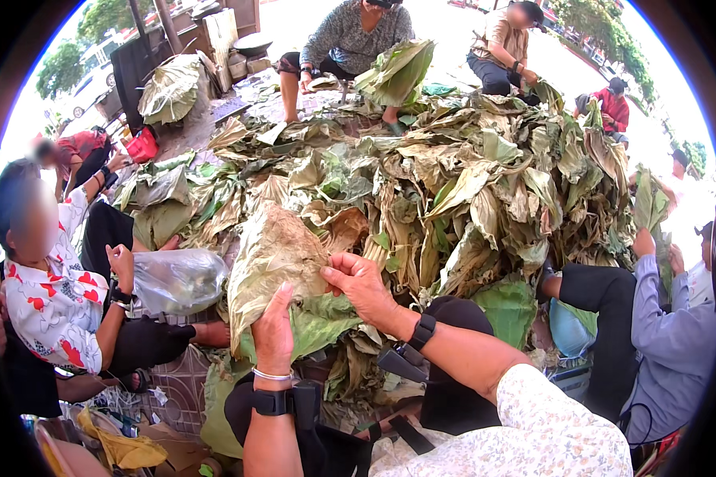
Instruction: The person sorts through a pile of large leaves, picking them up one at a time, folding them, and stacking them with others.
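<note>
A large dried, pale brown leaf [274, 242] is held up between my two hands. My left hand [274, 334] closes on its lower edge, the thumb lying up along the near face and the other fingers mostly hidden. At the leaf's right edge, my right hand [366, 288] has thumb and forefinger closed in a pinch. Just below and behind the held leaf is a greener leaf [322, 322]; whether a hand grips it too, I cannot tell. Beyond my hands rises a big heap of dry, crumpled leaves [461, 175], brown with some green among them.
Several people sit around the heap. At left, a person in a heart-print shirt [56, 286] sits beside a clear plastic bag [179, 280]. A person in a grey-blue shirt [672, 318] sits at right. Across the heap, another person holds a green leaf bundle [398, 73]. Yellow cloth [123, 445] lies lower left.
</note>
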Available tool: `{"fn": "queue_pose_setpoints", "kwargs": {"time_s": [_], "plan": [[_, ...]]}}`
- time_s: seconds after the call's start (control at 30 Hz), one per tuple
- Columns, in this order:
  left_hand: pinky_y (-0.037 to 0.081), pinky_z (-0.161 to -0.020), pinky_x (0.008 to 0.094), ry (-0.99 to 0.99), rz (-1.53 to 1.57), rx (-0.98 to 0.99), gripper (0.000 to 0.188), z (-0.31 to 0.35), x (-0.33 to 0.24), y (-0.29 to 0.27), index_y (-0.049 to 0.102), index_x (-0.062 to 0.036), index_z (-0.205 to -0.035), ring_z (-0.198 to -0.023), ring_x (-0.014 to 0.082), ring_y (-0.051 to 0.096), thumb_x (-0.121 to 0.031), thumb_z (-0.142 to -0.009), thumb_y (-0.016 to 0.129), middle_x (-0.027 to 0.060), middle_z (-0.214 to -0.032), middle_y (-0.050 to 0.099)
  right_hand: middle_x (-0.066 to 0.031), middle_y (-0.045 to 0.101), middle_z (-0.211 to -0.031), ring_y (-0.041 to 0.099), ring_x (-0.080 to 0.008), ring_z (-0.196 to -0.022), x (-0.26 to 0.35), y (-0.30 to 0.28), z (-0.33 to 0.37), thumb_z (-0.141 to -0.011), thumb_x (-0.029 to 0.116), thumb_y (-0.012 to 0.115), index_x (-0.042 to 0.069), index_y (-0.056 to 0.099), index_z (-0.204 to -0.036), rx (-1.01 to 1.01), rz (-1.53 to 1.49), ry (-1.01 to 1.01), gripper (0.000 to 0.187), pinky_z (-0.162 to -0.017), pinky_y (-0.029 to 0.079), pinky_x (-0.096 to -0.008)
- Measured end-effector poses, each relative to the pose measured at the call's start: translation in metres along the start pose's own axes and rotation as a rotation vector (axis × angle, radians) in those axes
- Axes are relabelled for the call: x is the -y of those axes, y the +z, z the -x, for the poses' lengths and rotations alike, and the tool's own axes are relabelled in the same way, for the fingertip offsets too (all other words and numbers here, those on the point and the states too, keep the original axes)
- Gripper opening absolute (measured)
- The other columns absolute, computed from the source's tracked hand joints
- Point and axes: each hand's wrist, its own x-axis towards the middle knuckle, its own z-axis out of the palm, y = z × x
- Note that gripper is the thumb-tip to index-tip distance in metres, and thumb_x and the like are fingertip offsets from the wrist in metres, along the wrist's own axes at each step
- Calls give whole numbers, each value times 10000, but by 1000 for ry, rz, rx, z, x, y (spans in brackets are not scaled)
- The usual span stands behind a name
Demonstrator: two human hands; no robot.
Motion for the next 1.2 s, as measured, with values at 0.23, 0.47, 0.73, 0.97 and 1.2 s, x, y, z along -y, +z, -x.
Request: {"fn": "queue_pose_setpoints", "kwargs": {"time_s": [0.23, 0.47, 0.73, 0.97, 1.2], "plan": [[431, -834, 263, -183, 153, -67, 345, 1, 13, 5, 529, -14, -1148, -954, 136, 560, -42, -819, 630, 41, -1089, 582, 40, 576, -727, 506, -39, -593, 0, -2, 2, -883, 127, 582, 36, 608, -895, -7, -30, 84, 95, -554, 414, -193], [443, -838, 286, -299, 216, -25, 320, -3, 20, 2, 552, -29, -1124, -934, 135, 573, -92, -825, 646, 35, -1060, 606, 58, 541, -693, 479, -26, -564, 3, -11, 0, -888, 143, 582, 46, 603, -876, 43, 2, 156, 99, -529, 409, -178], [461, -839, 295, -224, 173, -171, 308, -9, 29, -9, 556, -27, -1117, -939, 144, 575, -70, -826, 645, 40, -1060, 602, 1, 577, -662, 469, -26, -524, 4, -19, -5, -882, 142, 583, 26, 588, -832, 95, 183, 91, 126, -470, 385, -181], [465, -831, 282, -97, 36, -186, 319, -7, 25, -9, 556, -17, -1122, -930, 142, 572, -58, -819, 648, 37, -1050, 599, -19, 584, -610, 478, -43, -499, 19, -26, -8, -857, 75, 564, 19, 582, -755, 273, 388, 102, 118, -452, 376, -202], [467, -808, 278, -1, 56, -233, 322, -11, -1, -16, 557, -15, -1130, -933, 132, 573, -67, -825, 645, 32, -1077, 594, -89, 618, -671, 588, -111, -618, 21, -69, -21, -775, 75, 606, 21, 669, -862, 190, 658, -16, 120, -595, 462, -279]]}}
